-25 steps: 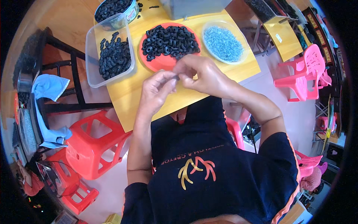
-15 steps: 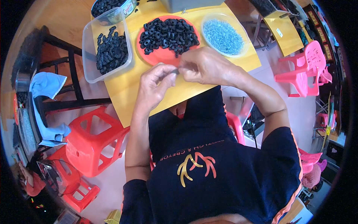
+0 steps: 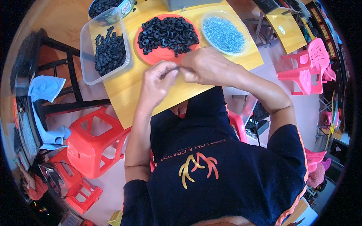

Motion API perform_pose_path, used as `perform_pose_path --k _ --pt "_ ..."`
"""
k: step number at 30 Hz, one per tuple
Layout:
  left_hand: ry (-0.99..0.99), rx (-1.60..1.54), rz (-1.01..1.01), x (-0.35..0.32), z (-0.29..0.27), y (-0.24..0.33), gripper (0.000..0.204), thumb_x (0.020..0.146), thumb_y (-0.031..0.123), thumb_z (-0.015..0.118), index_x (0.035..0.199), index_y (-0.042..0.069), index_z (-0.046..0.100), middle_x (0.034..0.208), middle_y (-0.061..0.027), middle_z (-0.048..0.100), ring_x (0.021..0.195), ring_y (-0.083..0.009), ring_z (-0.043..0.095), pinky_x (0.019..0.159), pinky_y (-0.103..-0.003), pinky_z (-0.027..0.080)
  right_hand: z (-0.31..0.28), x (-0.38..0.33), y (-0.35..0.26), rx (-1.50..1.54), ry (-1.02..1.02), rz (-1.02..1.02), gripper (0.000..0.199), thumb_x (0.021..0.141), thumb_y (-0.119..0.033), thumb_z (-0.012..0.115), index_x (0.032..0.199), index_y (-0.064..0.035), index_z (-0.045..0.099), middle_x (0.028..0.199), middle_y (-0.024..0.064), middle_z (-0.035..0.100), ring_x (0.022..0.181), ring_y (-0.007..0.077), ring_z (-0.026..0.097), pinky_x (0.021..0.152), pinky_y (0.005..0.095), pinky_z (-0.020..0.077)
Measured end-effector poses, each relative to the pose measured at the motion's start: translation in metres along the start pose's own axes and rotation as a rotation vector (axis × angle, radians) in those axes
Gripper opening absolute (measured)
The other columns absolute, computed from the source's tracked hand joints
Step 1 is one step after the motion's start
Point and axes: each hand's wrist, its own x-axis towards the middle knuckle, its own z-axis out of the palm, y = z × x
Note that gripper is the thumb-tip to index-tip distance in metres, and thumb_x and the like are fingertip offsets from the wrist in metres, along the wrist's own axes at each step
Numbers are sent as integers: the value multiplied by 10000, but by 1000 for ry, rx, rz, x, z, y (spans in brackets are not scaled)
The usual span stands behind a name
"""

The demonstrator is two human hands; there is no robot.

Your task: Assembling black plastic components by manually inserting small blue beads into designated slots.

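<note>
Above the table's near edge, my left hand [image 3: 158,81] and my right hand [image 3: 209,67] meet fingertip to fingertip. The left thumb and forefinger pinch a small dark piece [image 3: 177,68], mostly covered by fingers. My right fingers are curled closed against it, and what they hold is hidden. Just beyond the hands lies a red plate [image 3: 160,56] heaped with small black ring-like plastic parts [image 3: 167,34]. Right of it, a round clear tub [image 3: 247,46] holds many tiny pale-blue shiny pieces [image 3: 223,33]. A clear rectangular box [image 3: 86,60] at left contains black ribbed parts [image 3: 110,54].
The yellow table [image 3: 130,100] also bears a round tin [image 3: 126,7] of black parts and a grey bin [image 3: 188,4] at the far edge. Red stools [image 3: 88,148] stand at left beside a black frame [image 3: 71,75]. Pink chairs [image 3: 301,77] are at right.
The hands stay together, with the fingers shifting slightly around the small dark piece. The table and its containers appear slightly farther left and up in the view.
</note>
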Motion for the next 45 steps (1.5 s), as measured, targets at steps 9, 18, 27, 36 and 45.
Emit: perform_pose_path --k 9,18,27,36,45 --pt "-105 -240 -49 0 -9 2 126 895 43 595 1003 -7 635 780 -6 608 681 -65 566 623 -223 458 -11 -2 12 212 -194 -62 193 861 -184 524 857 8 522 744 210 536 733 423 545 652 480 430" --pt "-101 -125 -26 1 -1 1 132 880 3 588 1002 -26 630 795 -9 606 685 -72 566 607 -228 464 -12 1 2 99 -255 27 199 861 -184 522 830 12 530 753 234 552 761 432 548 675 481 428" --pt "-90 -173 -49 9 -1 -1 100 875 35 614 961 -13 631 947 -40 608 824 -104 584 757 -274 479 -15 1 36 821 -510 305 414 945 -425 541 970 -16 604 772 41 545 699 110 571 578 252 543" --pt "-138 -135 226 10 -2 -2 186 854 63 644 1038 30 651 1208 -114 544 1178 -244 509 1006 -364 385 38 -19 30 1710 -299 461 300 923 -398 604 899 -100 591 706 -66 458 559 22 373 491 191 344" --pt "72 376 388 -6 7 16 260 803 29 675 1051 -23 617 1119 -168 586 973 -315 623 813 -361 516 48 -25 14 1973 -219 533 206 937 -306 606 1000 -113 573 774 -68 455 590 25 340 500 179 290"
